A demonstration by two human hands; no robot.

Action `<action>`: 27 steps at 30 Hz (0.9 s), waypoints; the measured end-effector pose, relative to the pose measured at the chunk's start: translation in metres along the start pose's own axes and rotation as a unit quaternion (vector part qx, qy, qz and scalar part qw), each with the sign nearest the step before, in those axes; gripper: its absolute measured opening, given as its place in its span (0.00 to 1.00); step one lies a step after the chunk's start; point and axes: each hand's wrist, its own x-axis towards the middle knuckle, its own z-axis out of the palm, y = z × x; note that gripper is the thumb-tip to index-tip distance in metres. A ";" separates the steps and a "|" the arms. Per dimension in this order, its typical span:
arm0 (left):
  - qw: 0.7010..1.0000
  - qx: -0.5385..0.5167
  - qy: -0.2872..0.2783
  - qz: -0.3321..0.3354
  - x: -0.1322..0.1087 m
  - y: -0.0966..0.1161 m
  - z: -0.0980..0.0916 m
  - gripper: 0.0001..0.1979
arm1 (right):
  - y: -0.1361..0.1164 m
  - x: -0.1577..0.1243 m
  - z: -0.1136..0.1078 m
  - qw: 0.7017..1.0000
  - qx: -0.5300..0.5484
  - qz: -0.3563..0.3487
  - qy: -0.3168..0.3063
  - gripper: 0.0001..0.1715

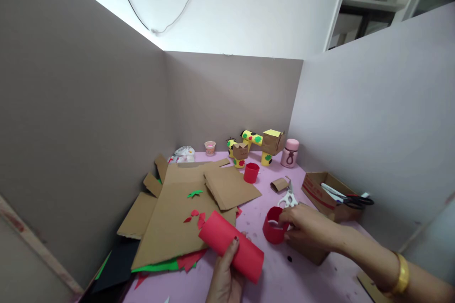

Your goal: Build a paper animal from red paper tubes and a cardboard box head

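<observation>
Gripping a long red paper tube [231, 247] held tilted near the table's front edge, the person's left hand [222, 280] curls around it from below. The right hand [305, 229] pinches a short red paper ring [273, 234] standing just beside the tube on the pink table [284, 285]. This looks like mid-assembly. The paper is thin, so any joining calls for a light, aligned touch. White scissors [289, 198] and cardboard sheets [185, 208] lie beyond.

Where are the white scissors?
In the head view, the white scissors lie on the pink table, right of centre, just behind the right hand and the red ring.
</observation>
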 end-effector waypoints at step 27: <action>1.000 0.006 0.007 0.020 0.019 0.008 -0.012 0.27 | 0.023 0.120 -0.022 0.996 -0.022 0.078 0.044 0.14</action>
